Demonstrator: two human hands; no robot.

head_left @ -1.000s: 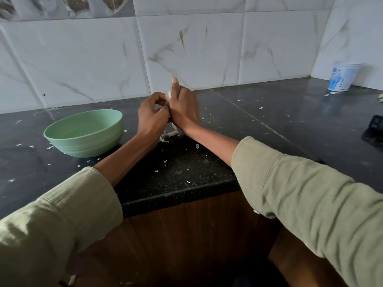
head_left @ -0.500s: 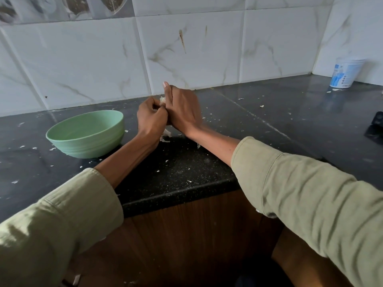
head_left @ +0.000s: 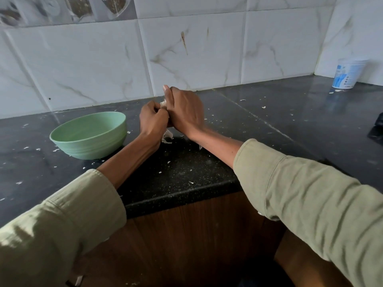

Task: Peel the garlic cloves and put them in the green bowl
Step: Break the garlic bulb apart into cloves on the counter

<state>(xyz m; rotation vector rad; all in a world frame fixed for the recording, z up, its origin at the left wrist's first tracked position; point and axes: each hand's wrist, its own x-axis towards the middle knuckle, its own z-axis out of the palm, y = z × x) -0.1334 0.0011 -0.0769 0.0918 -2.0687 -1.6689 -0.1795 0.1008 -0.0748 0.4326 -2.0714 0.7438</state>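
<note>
Pale papery garlic (head_left: 163,103) is showing only as a sliver between the two hands, which are pressing together just right of the green bowl (head_left: 89,135). The left hand (head_left: 152,121) is curling its fingers tight around the clove, and the right hand (head_left: 185,111) is closing on it from the other side with the thumb standing up. Compared with a second ago, both hands are sitting lower, close over the surface (head_left: 207,168), and the right thumb is now pushing up along the clove rather than picking at its tip. That suggests the skin is loosening but is not yet off; nothing can be seen inside the bowl from this angle, so progress there is unclear. A curl of peel (head_left: 167,137) is lying under the wrists, and small white flakes are scattering across the dark speckled stone. White marbled tiles (head_left: 196,54) are lining the wall behind, a blue and white tub (head_left: 346,74) is standing in the far right corner, and brown wood panelling is showing below the edge.
</note>
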